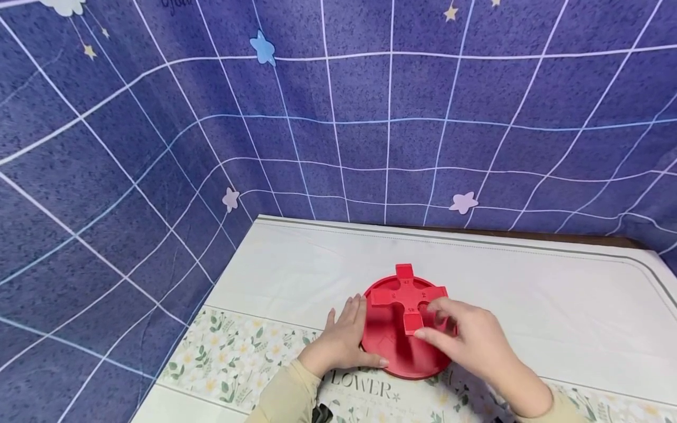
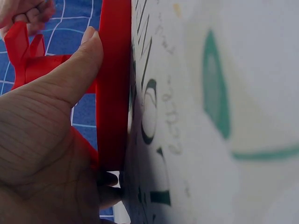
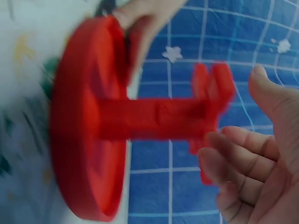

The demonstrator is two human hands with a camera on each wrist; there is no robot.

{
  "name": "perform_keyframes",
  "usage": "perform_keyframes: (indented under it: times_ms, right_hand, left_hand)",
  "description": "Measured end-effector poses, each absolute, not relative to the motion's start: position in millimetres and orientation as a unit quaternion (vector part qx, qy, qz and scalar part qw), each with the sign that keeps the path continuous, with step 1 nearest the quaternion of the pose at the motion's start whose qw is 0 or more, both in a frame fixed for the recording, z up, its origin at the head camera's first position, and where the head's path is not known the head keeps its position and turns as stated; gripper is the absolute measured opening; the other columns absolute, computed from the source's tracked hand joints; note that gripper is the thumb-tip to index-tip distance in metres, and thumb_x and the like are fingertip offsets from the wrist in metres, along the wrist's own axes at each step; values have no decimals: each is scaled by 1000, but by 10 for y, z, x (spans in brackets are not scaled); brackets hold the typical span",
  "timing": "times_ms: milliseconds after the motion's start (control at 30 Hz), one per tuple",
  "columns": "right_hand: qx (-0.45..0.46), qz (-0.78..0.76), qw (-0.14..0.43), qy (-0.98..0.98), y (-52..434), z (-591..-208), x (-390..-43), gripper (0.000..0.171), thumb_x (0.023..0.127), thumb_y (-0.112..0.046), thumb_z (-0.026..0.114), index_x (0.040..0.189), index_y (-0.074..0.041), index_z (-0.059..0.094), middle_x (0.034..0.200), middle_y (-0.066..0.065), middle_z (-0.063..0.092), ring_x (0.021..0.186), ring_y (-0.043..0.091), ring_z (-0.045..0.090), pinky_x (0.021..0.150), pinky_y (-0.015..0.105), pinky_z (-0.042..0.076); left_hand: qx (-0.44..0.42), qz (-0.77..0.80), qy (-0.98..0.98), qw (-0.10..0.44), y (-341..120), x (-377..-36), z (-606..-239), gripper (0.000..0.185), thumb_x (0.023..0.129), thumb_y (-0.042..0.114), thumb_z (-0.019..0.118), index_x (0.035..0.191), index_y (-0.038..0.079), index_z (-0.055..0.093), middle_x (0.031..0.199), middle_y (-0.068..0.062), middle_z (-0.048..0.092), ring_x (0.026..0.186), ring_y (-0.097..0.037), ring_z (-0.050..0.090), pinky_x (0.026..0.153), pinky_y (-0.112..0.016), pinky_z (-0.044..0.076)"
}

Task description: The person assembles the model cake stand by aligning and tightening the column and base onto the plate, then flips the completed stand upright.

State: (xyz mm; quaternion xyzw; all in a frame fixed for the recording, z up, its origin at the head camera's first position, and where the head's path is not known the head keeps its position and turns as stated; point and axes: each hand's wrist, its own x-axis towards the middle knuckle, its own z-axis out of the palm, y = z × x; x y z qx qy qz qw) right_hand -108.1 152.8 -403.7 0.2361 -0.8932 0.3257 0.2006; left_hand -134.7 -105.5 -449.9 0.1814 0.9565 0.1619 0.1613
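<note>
While the head camera looks down at the table [image 1: 529, 282], I see a red round base [image 1: 394, 346] lying near its front edge, partly on the flowered strip of the cloth. My left hand [image 1: 344, 341] rests against the base's left rim with straight fingers and the thumb along the near edge — bracing, not gripping. My right hand [image 1: 471, 341] curls its fingertips onto the red cross piece [image 1: 408, 298] standing up from the base.

From the left wrist, the base's rim [image 2: 113, 88] runs upright through the frame, flat on the printed cloth, my thumb [image 2: 77, 70] pressed to it; the cross piece shows at the upper left.

From the right wrist — blurred — the cross piece's stem [image 3: 154, 119] rises from the base, and my fingers [image 3: 238, 168] sit at its top arms; I cannot tell how firm the hold is.

I judge the step is seating or turning the cross on the base. Next calls for a steady brace from the left and a firm, square grasp on the arms.
</note>
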Motion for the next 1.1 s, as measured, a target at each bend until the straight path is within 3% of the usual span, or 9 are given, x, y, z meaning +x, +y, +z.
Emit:
perform_keyframes:
  times_ms: [133,233,367,500,767,900,1100]
  right_hand:
    - [209,340,260,-879,1641,-3956,-1142,22,73,-21,85,87,-23,67,71,-17,54,56,-3,48,49,18,41]
    - [198,341,262,-881,1713,-3958,-1200,26,79,-14,80,102,-18,70,87,-11,62,59,0,49,48,19,40]
    - [219,363,197,-884,1771,-4027,-1239,42,85,-12,75,126,-12,63,110,3,67,68,2,56,48,21,41]
    - [239,406,135,-872,1792,-4082,-1240,48,89,-9,69,135,-7,55,114,10,68,77,3,62,52,23,47]
    - [255,433,102,-859,1807,-4090,-1199,40,88,-2,68,128,-4,62,104,1,68,80,6,63,59,26,52]
    - [255,429,101,-861,1795,-4099,-1177,35,87,-5,72,122,-6,67,105,-1,68,80,4,61,59,25,51]
    - [244,442,81,-859,1752,-4120,-1141,33,83,-13,77,116,-10,70,93,-9,66,72,5,58,56,24,49]
  left_hand:
    - [183,165,956,162,-1058,-1334,-4484,126,71,70,71,156,2,9,162,-15,11,149,-32,5,114,-61,8]
    - [183,170,955,161,-1062,-1327,-4469,126,71,70,72,156,2,9,162,-15,11,149,-32,5,114,-61,8]
    - [182,170,955,162,-1060,-1318,-4465,126,70,70,72,156,1,10,162,-16,12,149,-33,7,114,-61,9]
    - [182,163,956,164,-1054,-1319,-4467,126,70,71,72,156,1,11,162,-15,11,149,-32,6,114,-61,9]
    - [180,166,955,165,-1062,-1336,-4474,125,71,68,73,155,0,10,162,-16,9,149,-33,4,114,-61,6]
    - [180,166,955,169,-1063,-1340,-4483,125,72,69,72,155,0,9,162,-16,8,149,-32,3,114,-61,6]
    - [180,167,955,166,-1061,-1344,-4484,127,70,71,72,156,2,8,162,-14,9,149,-31,4,114,-61,6]
